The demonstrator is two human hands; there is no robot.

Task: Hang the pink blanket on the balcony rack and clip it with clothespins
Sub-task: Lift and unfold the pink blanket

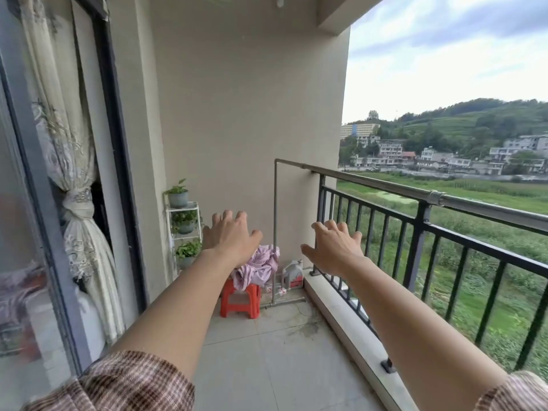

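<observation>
Head view: balcony seen over two outstretched arms.
Hands: left hand [229,237] and right hand [333,247] spread wide, holding nothing.
Blanket: pink blanket [258,266] heaped on a red stool [240,299] beyond.
Rack: metal rail [385,183] bare.
Progress: nothing hung yet; clothespins not visible.

One view only, head-worn, wide-angle; nothing to overlap with. Looks forward and slightly down along the balcony toward the end wall [252,114]. Both arms reach out from the lower frame edge: left hand [229,237] and right hand [333,249], backs to the lens, close. Beyond the fingertips, well off: red stool [240,301] and rack upright [275,226]. Railing [415,232] runs outside the right fingers. Frame edges bow, probably lens distortion.
</observation>
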